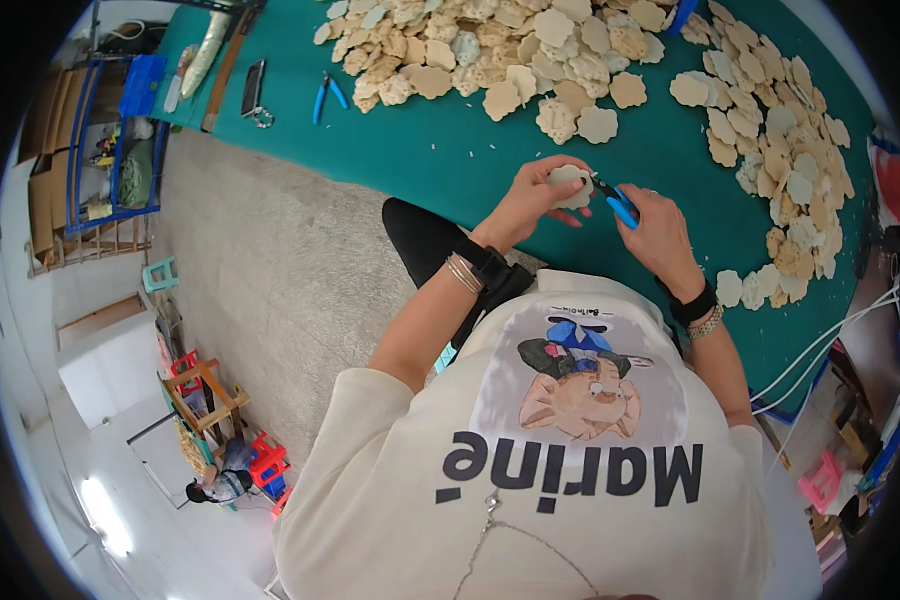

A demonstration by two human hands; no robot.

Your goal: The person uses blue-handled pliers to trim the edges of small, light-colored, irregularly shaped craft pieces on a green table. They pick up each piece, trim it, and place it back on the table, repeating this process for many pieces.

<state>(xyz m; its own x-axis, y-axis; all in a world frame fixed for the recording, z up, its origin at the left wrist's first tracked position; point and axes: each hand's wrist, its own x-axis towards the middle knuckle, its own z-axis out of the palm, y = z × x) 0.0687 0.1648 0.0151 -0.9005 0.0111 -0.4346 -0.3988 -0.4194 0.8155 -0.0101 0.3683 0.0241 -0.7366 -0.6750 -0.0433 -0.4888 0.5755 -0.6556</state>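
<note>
Between the thumb and fingers of my left hand (535, 200) is a pale cream, scallop-edged flat piece (570, 187). My right hand (658, 232) is closed around the blue handles of a small pair of nippers (622, 207). Their dark jaws meet the right edge of the piece; whether they are touching it or biting into it is too small to tell. Both hands are just above the near edge of the green table (420, 165). Beyond them lies a large heap of similar cream and tan pieces (530, 50), with several loose ones along its front.
A second heap of pieces (785, 150) curves down the right side of the table. Another pair of blue-handled pliers (328, 97) and a dark phone (254, 88) lie at the far left. White cables (820, 345) hang by the right edge. A person (225, 482) sits at lower left.
</note>
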